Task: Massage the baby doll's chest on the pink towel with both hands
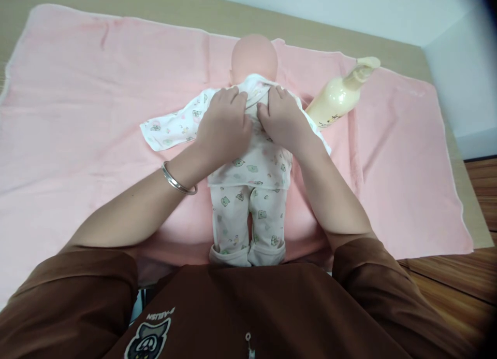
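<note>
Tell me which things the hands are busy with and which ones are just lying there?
Being handled:
the left hand and right hand, both on the printed top of the baby doll

Just lying there:
the pump bottle, beside the doll
the pink towel under them
the tan table

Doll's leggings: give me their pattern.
The doll's leggings are pale with small cartoon animal faces scattered over them, clearest in the head view.
</note>
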`<control>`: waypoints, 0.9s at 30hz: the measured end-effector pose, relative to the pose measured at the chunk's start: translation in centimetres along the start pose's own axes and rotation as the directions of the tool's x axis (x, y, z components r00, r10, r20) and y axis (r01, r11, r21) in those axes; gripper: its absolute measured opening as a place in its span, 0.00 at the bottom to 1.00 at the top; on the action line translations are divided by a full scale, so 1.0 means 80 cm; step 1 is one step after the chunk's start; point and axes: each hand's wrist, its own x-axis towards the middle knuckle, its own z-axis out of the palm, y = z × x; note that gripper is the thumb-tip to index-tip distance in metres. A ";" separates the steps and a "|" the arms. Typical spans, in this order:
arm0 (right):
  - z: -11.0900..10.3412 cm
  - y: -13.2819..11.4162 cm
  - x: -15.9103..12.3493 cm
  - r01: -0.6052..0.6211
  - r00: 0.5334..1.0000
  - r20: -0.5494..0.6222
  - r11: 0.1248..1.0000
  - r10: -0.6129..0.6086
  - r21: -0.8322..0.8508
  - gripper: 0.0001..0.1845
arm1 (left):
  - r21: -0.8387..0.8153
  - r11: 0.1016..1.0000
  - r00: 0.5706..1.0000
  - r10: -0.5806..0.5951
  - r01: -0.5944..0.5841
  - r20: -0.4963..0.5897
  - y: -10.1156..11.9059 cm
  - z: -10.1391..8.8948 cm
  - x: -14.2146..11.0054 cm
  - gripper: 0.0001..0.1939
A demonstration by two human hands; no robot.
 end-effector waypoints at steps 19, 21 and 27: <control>-0.006 -0.021 -0.033 0.130 0.991 0.030 0.986 -0.133 0.101 0.25 | -0.145 0.986 0.994 -0.091 0.080 -0.065 -0.045 0.018 0.029 0.23; -0.002 -0.020 -0.026 0.104 0.994 -0.024 0.988 -0.102 0.112 0.20 | -0.154 0.987 0.997 -0.058 0.049 -0.055 -0.043 0.020 0.026 0.25; 0.007 0.003 0.014 -0.057 0.995 -0.068 0.987 0.068 0.150 0.20 | -0.048 0.997 0.997 0.065 -0.067 -0.048 -0.009 0.018 -0.007 0.32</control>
